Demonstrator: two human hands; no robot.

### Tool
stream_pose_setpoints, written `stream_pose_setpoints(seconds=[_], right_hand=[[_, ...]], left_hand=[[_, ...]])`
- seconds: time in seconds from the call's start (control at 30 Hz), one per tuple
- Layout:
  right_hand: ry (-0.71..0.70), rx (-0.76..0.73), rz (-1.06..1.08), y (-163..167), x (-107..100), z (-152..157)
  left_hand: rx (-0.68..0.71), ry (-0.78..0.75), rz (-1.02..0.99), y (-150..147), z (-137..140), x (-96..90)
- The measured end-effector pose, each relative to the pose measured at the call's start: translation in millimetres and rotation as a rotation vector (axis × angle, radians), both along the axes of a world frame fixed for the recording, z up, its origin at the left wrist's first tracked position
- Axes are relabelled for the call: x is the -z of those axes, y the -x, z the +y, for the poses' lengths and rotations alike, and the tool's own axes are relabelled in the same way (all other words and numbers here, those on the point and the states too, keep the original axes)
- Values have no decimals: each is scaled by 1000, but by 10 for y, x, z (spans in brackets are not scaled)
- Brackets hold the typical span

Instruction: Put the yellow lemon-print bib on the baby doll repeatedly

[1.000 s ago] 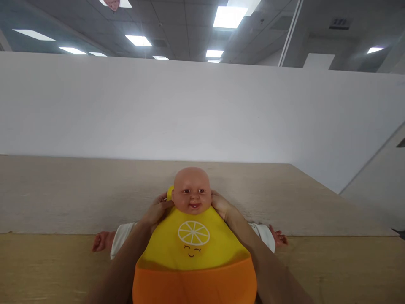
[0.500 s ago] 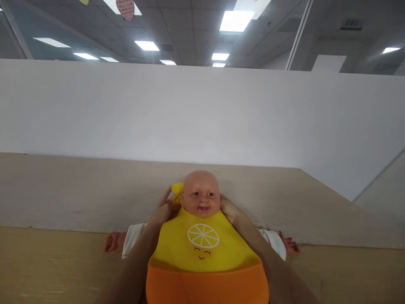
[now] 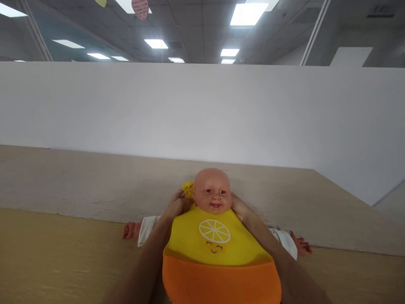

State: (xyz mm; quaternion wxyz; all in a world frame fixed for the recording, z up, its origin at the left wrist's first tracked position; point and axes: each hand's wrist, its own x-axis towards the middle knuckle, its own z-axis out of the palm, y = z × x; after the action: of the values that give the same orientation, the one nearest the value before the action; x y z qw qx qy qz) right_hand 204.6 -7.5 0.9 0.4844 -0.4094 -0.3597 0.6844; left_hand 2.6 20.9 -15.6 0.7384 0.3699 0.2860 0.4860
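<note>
A baby doll [image 3: 211, 181] with a bald head lies face up, its white-sleeved arms stretched out to both sides. Over its chest spreads a yellow bib [image 3: 186, 234] with a lemon slice print and an orange pocket at the bottom. My left hand [image 3: 179, 203] is closed on the bib's yellow neck strap, beside the doll's head on the left; the strap's rounded end sticks up past my fingers. On the other side my right hand [image 3: 241, 207] reaches behind the doll's neck, and its fingertips are hidden there.
Beneath the doll is a pale wood-look tabletop [image 3: 95, 181], with a yellowish wooden surface [image 3: 63, 249] nearer to me. A white partition [image 3: 190, 109] rises behind the table, with glass above it.
The whole view has shifted, so doll, bib and hands appear farther right. My left fingers have closed in more around the neck strap. My right hand stays behind the neck.
</note>
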Motion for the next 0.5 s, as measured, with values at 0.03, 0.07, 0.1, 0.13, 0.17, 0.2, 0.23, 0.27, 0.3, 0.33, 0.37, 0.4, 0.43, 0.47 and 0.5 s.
stream_pose_setpoints(seconds=[0.03, 0.07, 0.1, 0.13, 0.17, 0.2, 0.23, 0.27, 0.3, 0.33, 0.37, 0.4, 0.43, 0.47, 0.5], right_hand=[[20, -28, 4, -1, -1, 6], [39, -46, 8, -1, -1, 12], [52, -53, 12, 0, -1, 15], [66, -56, 21, 0, 0, 17], [79, -62, 33, 0, 1, 18], [91, -71, 47, -1, 3, 18], [104, -82, 57, -2, 6, 18], [114, -93, 61, -4, 10, 20], [120, -97, 57, -6, 14, 21], [121, -95, 49, -7, 18, 23], [118, -86, 39, -7, 22, 25], [118, -74, 34, -6, 24, 25], [124, -63, 32, -4, 25, 24], [133, -53, 30, -1, 25, 22], [145, -46, 29, 1, 23, 19]], left_hand=[[-9, -11, -5, -6, -2, 3], [-20, -18, -6, -13, -5, 5], [-30, -16, -8, -20, -6, 6], [-35, -13, -11, -27, -6, 3], [-33, -10, -15, -33, -4, -4], [-25, -6, -21, -37, 1, -15], [-9, 3, -30, -41, 7, -30], [13, 20, -36, -43, 15, -44], [38, 46, -36, -44, 23, -58], [51, 73, -32, -44, 32, -67], [52, 99, -25, -43, 41, -69], [34, 117, -18, -42, 50, -64], [-2, 121, -13, -40, 59, -50], [-48, 110, -5, -38, 69, -30], [-92, 91, 5, -35, 80, -5]])
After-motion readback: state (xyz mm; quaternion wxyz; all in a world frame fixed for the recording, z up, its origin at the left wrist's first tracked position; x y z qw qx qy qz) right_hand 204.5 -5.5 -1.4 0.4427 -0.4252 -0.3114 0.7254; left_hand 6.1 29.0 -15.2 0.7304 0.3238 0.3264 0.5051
